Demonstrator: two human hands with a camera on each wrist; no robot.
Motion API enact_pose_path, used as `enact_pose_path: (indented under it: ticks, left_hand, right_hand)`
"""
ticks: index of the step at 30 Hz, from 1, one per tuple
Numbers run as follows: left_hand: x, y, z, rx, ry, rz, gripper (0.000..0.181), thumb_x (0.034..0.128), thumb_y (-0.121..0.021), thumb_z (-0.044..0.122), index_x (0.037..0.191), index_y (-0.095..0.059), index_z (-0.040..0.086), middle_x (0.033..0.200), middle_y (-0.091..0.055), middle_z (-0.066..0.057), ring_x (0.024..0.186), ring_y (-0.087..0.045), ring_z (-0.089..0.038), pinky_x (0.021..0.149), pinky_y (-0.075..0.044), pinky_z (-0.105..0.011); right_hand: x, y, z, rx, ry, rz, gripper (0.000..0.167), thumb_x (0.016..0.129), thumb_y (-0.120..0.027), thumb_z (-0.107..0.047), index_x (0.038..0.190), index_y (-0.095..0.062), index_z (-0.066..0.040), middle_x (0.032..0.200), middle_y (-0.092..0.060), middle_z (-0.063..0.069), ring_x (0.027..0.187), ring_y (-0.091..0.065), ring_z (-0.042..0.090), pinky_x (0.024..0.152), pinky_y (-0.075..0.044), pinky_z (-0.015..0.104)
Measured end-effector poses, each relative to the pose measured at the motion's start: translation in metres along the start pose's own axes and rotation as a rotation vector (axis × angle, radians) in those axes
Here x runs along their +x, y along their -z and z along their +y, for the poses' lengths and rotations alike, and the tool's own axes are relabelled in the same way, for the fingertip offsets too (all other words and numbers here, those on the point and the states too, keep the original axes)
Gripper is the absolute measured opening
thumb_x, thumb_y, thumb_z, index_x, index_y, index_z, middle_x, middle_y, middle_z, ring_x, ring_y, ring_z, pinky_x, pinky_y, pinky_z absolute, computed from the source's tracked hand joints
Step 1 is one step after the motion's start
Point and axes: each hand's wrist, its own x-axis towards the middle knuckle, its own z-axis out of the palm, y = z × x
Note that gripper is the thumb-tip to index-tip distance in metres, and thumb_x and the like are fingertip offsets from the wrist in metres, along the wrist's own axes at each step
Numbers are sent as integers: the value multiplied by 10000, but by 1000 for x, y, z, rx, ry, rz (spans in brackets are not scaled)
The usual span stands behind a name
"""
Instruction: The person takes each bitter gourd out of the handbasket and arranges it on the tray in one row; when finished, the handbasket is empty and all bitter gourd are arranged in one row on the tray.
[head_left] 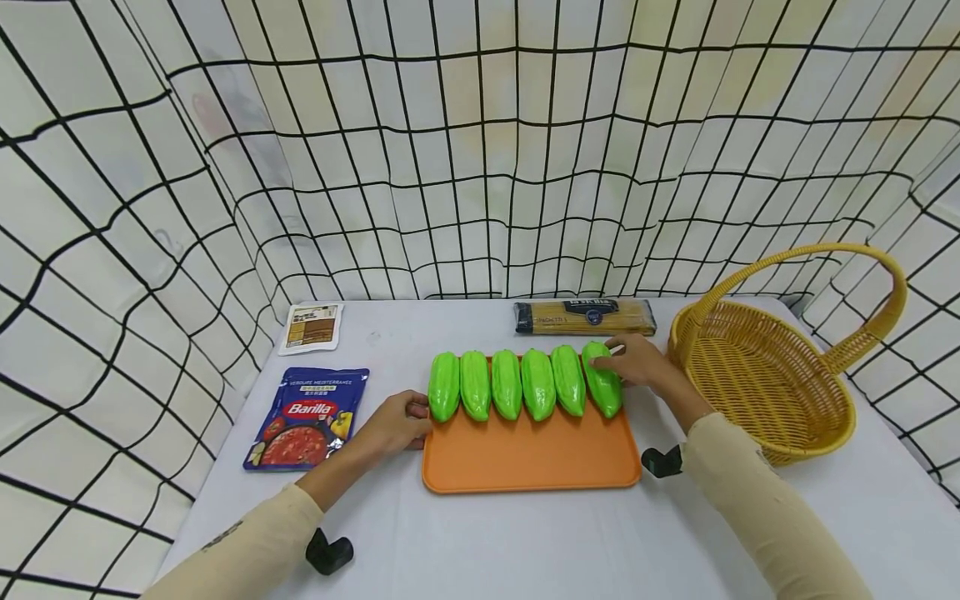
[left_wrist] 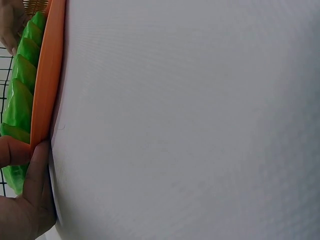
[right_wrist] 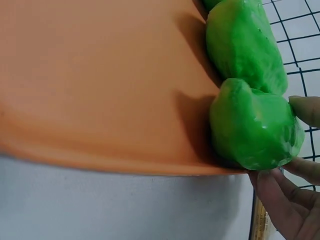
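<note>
Several glossy green bitter melons (head_left: 522,385) lie side by side in a row along the far half of an orange tray (head_left: 531,458). At the tray's left side my left hand (head_left: 397,421) pinches the rim; the left wrist view shows its thumb over the orange edge (left_wrist: 48,75) and a finger below. My right hand (head_left: 633,360) holds the far end of the rightmost bitter melon (right_wrist: 255,125), which is slightly tilted against the others, between thumb and fingers. In the right wrist view this melon sits on the tray, close to the side rim.
A yellow wicker basket (head_left: 843,417) with a tall handle stands to the right. Behind the tray lies a spaghetti pack (head_left: 585,317). A blue Barilla pouch (head_left: 307,419) and a small white-brown packet (head_left: 311,328) are at left. Black netting (head_left: 517,158) borders the white table (head_left: 525,550).
</note>
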Motion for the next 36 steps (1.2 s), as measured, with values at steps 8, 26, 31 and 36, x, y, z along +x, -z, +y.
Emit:
enact_pose_path:
  ticks: [8,26,31,36]
  left_hand:
    - [0,0,0,2,3,-3,463,902,-630,45,1341,-521,-53,1156,-593,-177,903,-662,-205,760,-637,-320]
    - [-2,3,0,15,5,-6,464,913,-632,56,1350,-516,-51,1153,-589,-175,913,-663,-207,761,-636,-324]
    - [-3,4,0,-4,5,-8,464,917,-636,57,1351,-514,-55,1166,-588,-183,924,-669,-207,770,-636,-319]
    - [-5,5,-1,-27,11,-7,471,915,-640,58,1354,-510,-51,1180,-584,-185,937,-669,-207,777,-634,-312]
  right_hand:
    - [6,-5,3,-37,-22,-3,700,943,-651,-419,1429,-478,53,1358,-554,330,1090,-658,382,700,-630,351]
    - [-9,3,-2,-18,-11,-11,698,989,-566,-464,1437,-436,55,1386,-518,353,944,-699,311,739,-626,383]
    - [-13,5,-3,-13,27,-21,726,989,-565,-473,1456,-406,59,1398,-504,357,1074,-667,391,765,-629,395]
    - [-20,7,-3,-113,85,15,748,990,-539,-520,1483,-397,26,1419,-509,320,1277,-524,481,990,-537,540]
